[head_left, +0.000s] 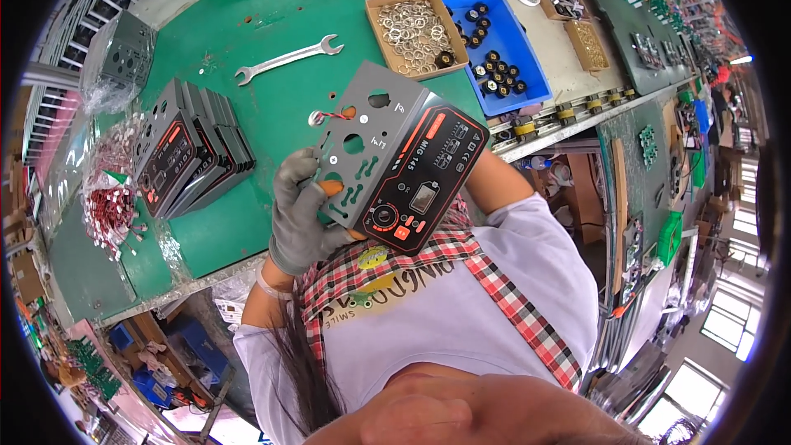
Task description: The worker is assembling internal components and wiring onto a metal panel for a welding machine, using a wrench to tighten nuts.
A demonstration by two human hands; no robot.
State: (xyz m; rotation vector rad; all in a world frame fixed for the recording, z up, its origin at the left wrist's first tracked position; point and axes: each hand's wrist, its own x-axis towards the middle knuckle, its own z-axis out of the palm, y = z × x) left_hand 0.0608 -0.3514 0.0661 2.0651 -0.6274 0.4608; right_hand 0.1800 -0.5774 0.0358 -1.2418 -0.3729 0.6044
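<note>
In the middle of the frame the left hand (298, 218), its fingers bent, was grasping the grey-black panel (412, 169) by the lower left edge, perhaps so that the holed side, with the red-white wire (336, 114), faced the eyes; the right hand (349, 112) seemed mostly hidden behind, so its grip I could not tell; at left, similar panels (196, 152) stood stacked, probably for saving space

Bent metal panel (409, 161) — grey, black-faced, tilted
</note>
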